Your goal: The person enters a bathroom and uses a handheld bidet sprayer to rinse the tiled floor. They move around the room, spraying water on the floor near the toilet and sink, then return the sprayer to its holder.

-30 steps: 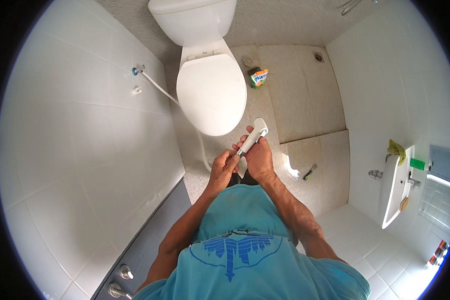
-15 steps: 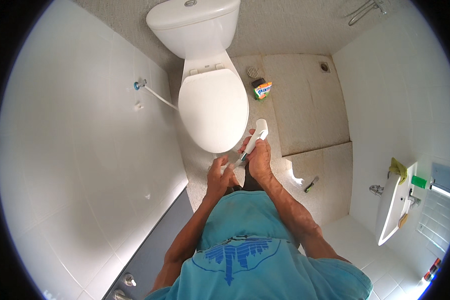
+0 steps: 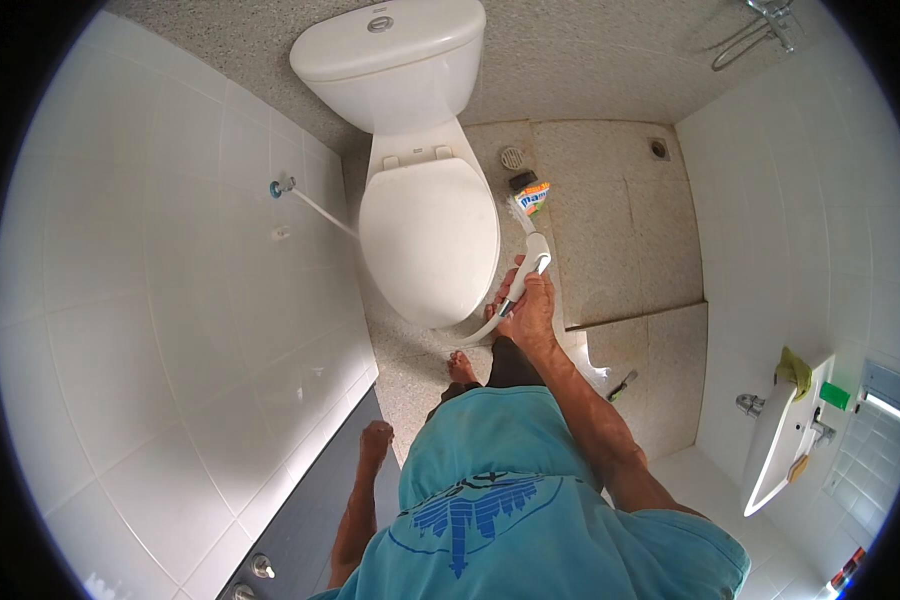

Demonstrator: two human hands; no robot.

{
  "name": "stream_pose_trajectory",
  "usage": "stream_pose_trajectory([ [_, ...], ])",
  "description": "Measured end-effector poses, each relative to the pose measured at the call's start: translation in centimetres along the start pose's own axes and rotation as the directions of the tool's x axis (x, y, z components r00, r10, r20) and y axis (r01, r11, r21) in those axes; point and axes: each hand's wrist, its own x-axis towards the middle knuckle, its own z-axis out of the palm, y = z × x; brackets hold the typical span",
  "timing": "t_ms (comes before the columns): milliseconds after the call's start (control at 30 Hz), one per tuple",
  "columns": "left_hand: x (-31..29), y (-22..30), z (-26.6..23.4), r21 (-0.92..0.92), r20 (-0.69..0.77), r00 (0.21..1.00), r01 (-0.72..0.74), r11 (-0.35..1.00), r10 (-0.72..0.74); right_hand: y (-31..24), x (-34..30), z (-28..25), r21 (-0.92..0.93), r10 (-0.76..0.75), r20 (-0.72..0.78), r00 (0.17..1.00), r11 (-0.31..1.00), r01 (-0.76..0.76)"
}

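My right hand (image 3: 532, 312) is wrapped round a white bidet sprayer (image 3: 535, 262), just off the front right of the toilet (image 3: 430, 240). A whitish streak of water leaves the sprayer's head towards an orange, white and green packet (image 3: 533, 198) on the floor. From the handle's lower end a white hose (image 3: 482, 331) curves left beneath the toilet's front. The toilet's lid is down. Well away from the sprayer, my left hand (image 3: 375, 438) hangs low on the left beside the grey door, its fingers curled in with nothing visible in them.
By the packet lie a dark block (image 3: 522, 181) and a round floor drain (image 3: 511, 158). A small brush (image 3: 623, 384) rests on the floor at right. The washbasin (image 3: 775, 450) juts from the right wall with a green cloth (image 3: 794, 371) over it. My bare foot (image 3: 461, 367) stands below the toilet.
My left hand has left the hose and dropped back to the lower left. Water now comes from the sprayer, which my right hand still holds. The view has shifted slightly.
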Motion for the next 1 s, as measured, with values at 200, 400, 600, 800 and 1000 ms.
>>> stream_pose_trajectory([
  [200,-3.8,3.7,0.5,-0.205,0.011,0.988,0.153,0.967,-0.154,-2.7,-0.1,2.2,-0.033,-0.114,-0.025,0.993,0.993,0.113],
  [400,-2.7,7.2,2.0,-0.245,0.058,0.997,0.066,0.967,-0.053,-3.0,0.7,1.5,-0.078,-0.136,-0.053,0.989,0.988,0.132],
  [600,-2.1,7.6,1.9,-0.234,0.074,0.996,0.069,0.970,-0.053,-3.7,0.3,1.8,-0.117,-0.159,-0.027,0.987,0.981,0.154],
  [800,-2.3,5.6,1.5,-0.248,0.060,0.991,0.127,0.960,-0.116,-3.6,1.0,0.4,-0.169,-0.181,0.026,0.983,0.969,0.182],
  [1000,-2.5,5.0,1.4,-0.250,0.047,0.991,0.132,0.959,-0.124,-3.6,1.4,-0.7,-0.179,-0.187,-0.050,0.981,0.968,0.175],
])
